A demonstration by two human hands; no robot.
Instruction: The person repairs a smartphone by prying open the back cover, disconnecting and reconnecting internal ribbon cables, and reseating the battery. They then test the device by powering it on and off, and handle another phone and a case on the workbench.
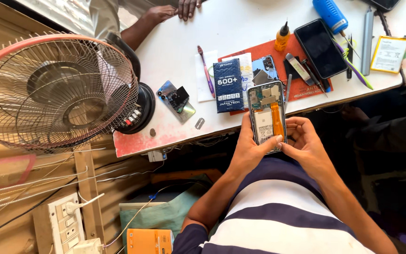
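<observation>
Both my hands hold an opened smartphone [267, 115] with its back cover off, showing a white battery, an orange flex cable and a green board near its top. My left hand [248, 149] cups its left edge, thumb lying across the lower part. My right hand [304, 141] grips the right edge, thumb touching the bottom by the battery. The phone hangs just past the front edge of the white table [240, 26], above my striped shirt.
On an orange mat [301, 87] lie a dark blue box [228, 85], a black phone [320, 48], a blue phone cover, tweezers and small tools. A yellow-framed battery [389, 54] lies right. A table fan [55, 91] stands left. Another person's hands [175, 9] rest at the far edge.
</observation>
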